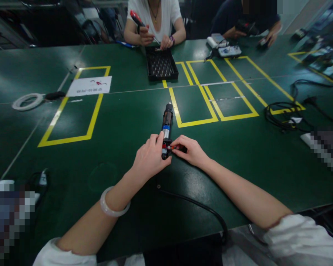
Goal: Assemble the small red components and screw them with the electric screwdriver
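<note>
A black electric screwdriver [167,122] with a blue band lies on the green table [122,122], pointing away from me. My left hand [150,159] is curled around its near end. My right hand [191,150] pinches a small red and black part [175,147] at that same end, fingers pressed together. A white bangle [111,207] sits on my left wrist.
A black cable [199,208] runs over the near edge. Yellow tape boxes [211,99] mark the table. A black parts tray [161,64], a white cable coil [26,101], a paper label [90,85] and black cords [285,114] lie around. Two people work at the far side.
</note>
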Motion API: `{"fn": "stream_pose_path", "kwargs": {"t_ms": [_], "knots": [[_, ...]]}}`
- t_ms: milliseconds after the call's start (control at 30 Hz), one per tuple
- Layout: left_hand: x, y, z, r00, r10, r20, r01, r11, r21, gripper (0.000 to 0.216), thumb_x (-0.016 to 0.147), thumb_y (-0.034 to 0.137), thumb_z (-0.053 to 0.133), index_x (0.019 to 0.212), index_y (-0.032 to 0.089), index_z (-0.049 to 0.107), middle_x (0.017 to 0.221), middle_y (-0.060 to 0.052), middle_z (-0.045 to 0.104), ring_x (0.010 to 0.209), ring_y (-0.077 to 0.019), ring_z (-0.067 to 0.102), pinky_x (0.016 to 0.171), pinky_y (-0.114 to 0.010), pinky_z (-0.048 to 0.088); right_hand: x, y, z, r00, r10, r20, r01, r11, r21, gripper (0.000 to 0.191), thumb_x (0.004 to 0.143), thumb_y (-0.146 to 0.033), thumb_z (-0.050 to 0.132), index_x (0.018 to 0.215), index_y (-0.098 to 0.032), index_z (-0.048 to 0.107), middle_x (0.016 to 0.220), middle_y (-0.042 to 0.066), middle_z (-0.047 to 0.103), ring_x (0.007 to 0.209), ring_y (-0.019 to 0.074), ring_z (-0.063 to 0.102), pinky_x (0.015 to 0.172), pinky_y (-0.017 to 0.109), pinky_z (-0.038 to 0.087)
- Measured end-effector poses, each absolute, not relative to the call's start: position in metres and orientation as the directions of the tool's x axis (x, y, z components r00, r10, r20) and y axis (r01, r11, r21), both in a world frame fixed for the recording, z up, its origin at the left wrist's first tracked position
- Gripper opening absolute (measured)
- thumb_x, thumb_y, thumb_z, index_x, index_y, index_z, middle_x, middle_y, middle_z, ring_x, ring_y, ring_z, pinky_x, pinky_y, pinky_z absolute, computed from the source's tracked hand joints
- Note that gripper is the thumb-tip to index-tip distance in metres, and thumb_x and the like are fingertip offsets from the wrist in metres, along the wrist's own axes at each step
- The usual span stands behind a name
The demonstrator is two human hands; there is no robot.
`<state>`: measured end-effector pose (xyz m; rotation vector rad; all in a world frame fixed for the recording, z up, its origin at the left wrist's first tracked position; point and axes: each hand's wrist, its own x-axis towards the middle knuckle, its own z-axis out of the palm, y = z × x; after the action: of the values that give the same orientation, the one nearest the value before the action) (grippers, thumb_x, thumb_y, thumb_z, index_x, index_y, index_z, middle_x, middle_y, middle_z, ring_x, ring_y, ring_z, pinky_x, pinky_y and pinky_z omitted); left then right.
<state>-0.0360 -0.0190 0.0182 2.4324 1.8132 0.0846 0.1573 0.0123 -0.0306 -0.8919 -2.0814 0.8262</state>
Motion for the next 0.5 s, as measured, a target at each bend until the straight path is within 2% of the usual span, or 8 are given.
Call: {"fn": "stream_pose_path", "kwargs": {"t_ms": [233, 333, 500], "knots": [[-0.0310, -0.0201, 0.0121, 0.251, 0.967, 0.038, 0.962, -0.253, 0.104, 0.078, 0.092, 0.061, 0.049, 0.153, 0.015, 0.034, 0.125, -0.019, 0.056, 0.107, -0.0337, 0.060, 0.078, -0.042, 0.052, 0.1561, 0.0073, -0.0286, -0.454, 0.803, 0.387, 0.378, 0.567, -0.732, 0.018, 0.089, -0.014, 0.056, 0.103, -0.020, 0.065, 0.092, 0.005, 0.069, 0.081, 0.0169, 0.065, 0.076, 0.029, 0.052], [-0.0276, -0.0195, 0.0108, 0.222, 0.974, 0.052, 0.971, -0.225, 0.080, 0.074, 0.095, 0.060, 0.044, 0.151, 0.012, 0.036, 0.122, -0.019, 0.057, 0.104, -0.0328, 0.060, 0.078, -0.042, 0.051, 0.1555, 0.0059, -0.0279, -0.443, 0.807, 0.390, 0.386, 0.565, -0.729, 0.017, 0.088, -0.013, 0.053, 0.101, -0.019, 0.063, 0.091, 0.005, 0.070, 0.081, 0.0170, 0.065, 0.076, 0.030, 0.051], [-0.0286, -0.0170, 0.0118, 0.218, 0.974, 0.054, 0.975, -0.220, 0.040, 0.068, 0.096, 0.053, 0.045, 0.153, 0.016, 0.035, 0.119, -0.018, 0.057, 0.104, -0.0320, 0.060, 0.077, -0.039, 0.050, 0.1559, 0.0056, -0.0272, -0.475, 0.797, 0.373, 0.352, 0.561, -0.749, 0.019, 0.087, -0.013, 0.053, 0.103, -0.020, 0.061, 0.093, 0.004, 0.068, 0.079, 0.0153, 0.062, 0.075, 0.028, 0.051]]}}
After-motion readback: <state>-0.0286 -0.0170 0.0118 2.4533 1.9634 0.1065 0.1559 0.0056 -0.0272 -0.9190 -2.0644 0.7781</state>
